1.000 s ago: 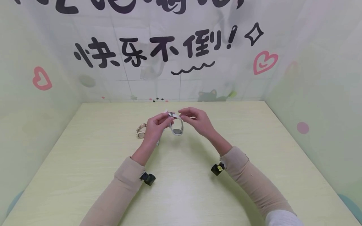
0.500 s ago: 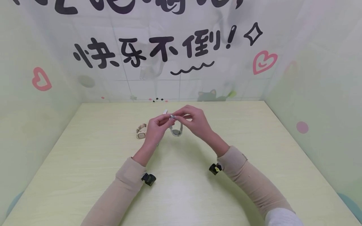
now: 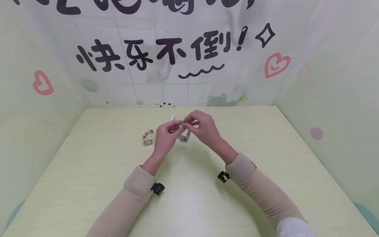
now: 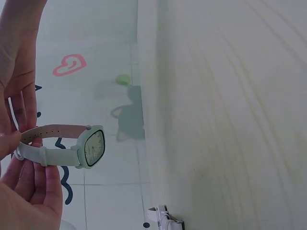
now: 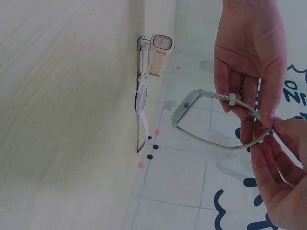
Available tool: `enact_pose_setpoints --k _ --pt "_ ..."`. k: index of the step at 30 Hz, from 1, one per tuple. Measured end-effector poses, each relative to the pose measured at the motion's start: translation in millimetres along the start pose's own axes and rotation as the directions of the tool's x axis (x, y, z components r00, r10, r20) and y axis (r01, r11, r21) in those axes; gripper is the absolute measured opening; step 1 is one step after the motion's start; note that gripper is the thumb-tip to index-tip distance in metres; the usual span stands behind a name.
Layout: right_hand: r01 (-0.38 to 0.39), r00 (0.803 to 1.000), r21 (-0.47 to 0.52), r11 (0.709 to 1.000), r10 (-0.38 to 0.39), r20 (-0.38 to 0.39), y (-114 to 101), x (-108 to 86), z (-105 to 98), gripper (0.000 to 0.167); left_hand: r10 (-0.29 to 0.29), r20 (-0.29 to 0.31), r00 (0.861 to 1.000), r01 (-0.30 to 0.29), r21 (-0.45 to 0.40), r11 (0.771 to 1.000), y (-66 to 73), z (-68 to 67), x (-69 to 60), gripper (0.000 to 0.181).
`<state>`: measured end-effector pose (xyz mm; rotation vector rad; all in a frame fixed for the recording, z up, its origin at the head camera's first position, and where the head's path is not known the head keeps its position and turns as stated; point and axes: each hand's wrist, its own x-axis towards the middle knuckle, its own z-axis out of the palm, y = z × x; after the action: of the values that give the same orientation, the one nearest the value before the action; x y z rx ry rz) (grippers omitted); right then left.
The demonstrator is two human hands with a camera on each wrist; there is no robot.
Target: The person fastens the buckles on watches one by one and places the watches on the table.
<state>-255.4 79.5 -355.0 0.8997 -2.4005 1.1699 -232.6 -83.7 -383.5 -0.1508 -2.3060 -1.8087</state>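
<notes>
A pale green wristwatch (image 4: 94, 147) hangs face outward from both hands, its strap bent into a loop with the ends together. In the head view the left hand (image 3: 164, 136) pinches the buckle end of the strap. Beside it the right hand (image 3: 206, 130) pinches the strap at the same spot, fingertips meeting the left ones. The right wrist view shows the watch (image 5: 187, 108) side-on, with a keeper loop on the strap; fingers partly cover the buckle. Whether the buckle is fastened, I cannot tell.
A beige watch (image 3: 147, 142) lies on the table (image 3: 189, 197) left of the hands. A white watch (image 5: 142, 98) lies near it, mostly hidden behind the left hand in the head view. A printed cloth (image 3: 165, 75) stands behind the table.
The right hand has moved left to meet the left hand and now pinches the strap too. The watch's loop has turned and sits slightly closer beneath the fingers.
</notes>
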Motion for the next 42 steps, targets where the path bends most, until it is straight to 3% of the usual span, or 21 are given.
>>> enact_pose_setpoints --k 9,13,19,27,35,39,42 --pt "-0.027 1.0 -0.021 0.999 0.027 -0.014 -2.3 -0.9 2.4 0.006 0.054 -0.008 0.999 -0.054 0.025 0.998 -1.7 3.5 0.6 0.026" --pt "-0.062 0.997 0.024 0.998 0.063 -0.044 -0.6 -0.8 4.0 0.005 0.099 -0.015 0.995 -0.098 0.042 0.994 -1.6 5.2 -0.3 0.026" --pt "-0.101 0.99 0.111 0.989 0.111 -0.088 3.2 -1.2 6.4 0.006 0.143 -0.002 0.99 -0.141 0.14 0.98 0.4 5.6 0.8 0.026" --pt "-0.114 0.981 0.158 0.981 0.136 -0.136 -0.9 -1.4 4.9 0.007 0.08 0.091 0.993 -0.11 0.394 0.913 -0.6 2.8 0.8 0.027" --pt "-0.176 0.964 0.252 0.952 0.219 -0.152 -3.0 -1.7 2.2 0.012 0.05 0.107 0.993 -0.087 0.388 0.918 -6.1 1.7 1.6 0.023" --pt "-0.191 0.972 0.199 0.961 0.213 -0.098 2.5 -4.0 4.2 0.013 0.053 0.113 0.992 -0.093 0.392 0.915 -6.4 1.5 0.7 0.023" --pt "-0.195 0.977 0.15 0.969 0.206 -0.061 5.9 -5.6 4.0 0.008 0.066 0.117 0.991 -0.11 0.419 0.901 -5.5 1.3 -0.5 0.024"
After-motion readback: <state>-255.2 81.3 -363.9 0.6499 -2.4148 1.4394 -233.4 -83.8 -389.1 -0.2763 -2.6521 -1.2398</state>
